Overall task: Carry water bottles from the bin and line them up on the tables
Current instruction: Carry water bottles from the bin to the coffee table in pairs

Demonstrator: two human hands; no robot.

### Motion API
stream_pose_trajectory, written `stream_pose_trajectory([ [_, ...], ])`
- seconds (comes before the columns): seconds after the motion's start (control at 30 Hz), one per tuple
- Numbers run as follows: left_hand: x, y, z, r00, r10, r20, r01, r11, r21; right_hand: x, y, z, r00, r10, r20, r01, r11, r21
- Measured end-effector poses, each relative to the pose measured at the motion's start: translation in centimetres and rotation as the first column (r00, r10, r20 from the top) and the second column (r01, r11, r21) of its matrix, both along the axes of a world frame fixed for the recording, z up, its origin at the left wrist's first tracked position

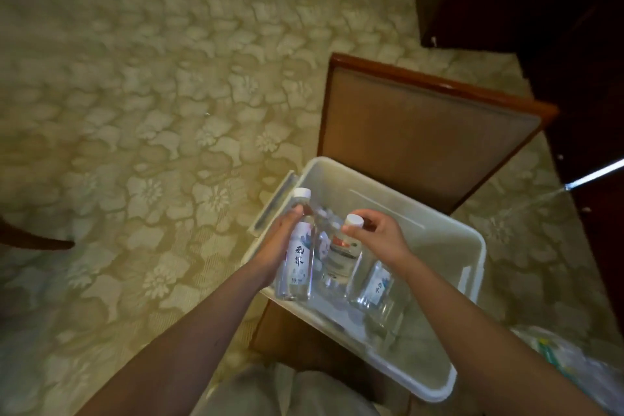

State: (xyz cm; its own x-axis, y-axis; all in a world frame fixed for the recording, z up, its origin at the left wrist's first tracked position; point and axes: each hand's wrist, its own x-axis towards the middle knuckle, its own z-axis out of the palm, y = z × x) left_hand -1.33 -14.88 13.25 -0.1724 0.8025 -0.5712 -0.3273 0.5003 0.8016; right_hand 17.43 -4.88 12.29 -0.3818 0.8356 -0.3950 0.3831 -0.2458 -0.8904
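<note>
A white plastic bin (pixel 472 246) rests on a chair seat in front of me. My left hand (pixel 282 240) grips a clear water bottle (pixel 299 257) with a white cap and a white label, held upright over the bin's left edge. My right hand (pixel 380 236) pinches the white-capped neck of a second bottle (pixel 342 253) with a red-marked label, lifted partly above the bin. Another labelled bottle (pixel 376 287) lies inside the bin below my right wrist, with more clear bottles beside it.
The chair has a brown padded back (pixel 425 142) with a red wooden frame. A dark wooden table or cabinet (pixel 574 44) stands at the upper right. Patterned carpet (pixel 135 111) covers the floor to the left. A plastic bag (pixel 574 361) lies at the lower right.
</note>
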Motion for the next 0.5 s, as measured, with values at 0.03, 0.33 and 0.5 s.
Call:
stream_pose_trajectory([
  [0.03, -1.0, -0.8, 0.8, 1.000, 0.028, -0.007, -0.028, 0.999, 0.031, -1.0, -0.2, 1.2, 1.000, 0.016, -0.016, -0.016, 1.000, 0.022],
  [0.33, -10.0, -12.6, 7.7, 0.942, 0.329, -0.064, -0.315, 0.935, 0.162, -12.6, -7.7, 9.7, 0.967, 0.216, -0.131, -0.202, 0.972, 0.116],
  [0.5, -15.0, -23.0, 10.8, 0.883, 0.445, -0.151, -0.407, 0.884, 0.229, -19.3, -16.2, 13.2, 0.935, 0.316, -0.160, -0.295, 0.945, 0.143],
])
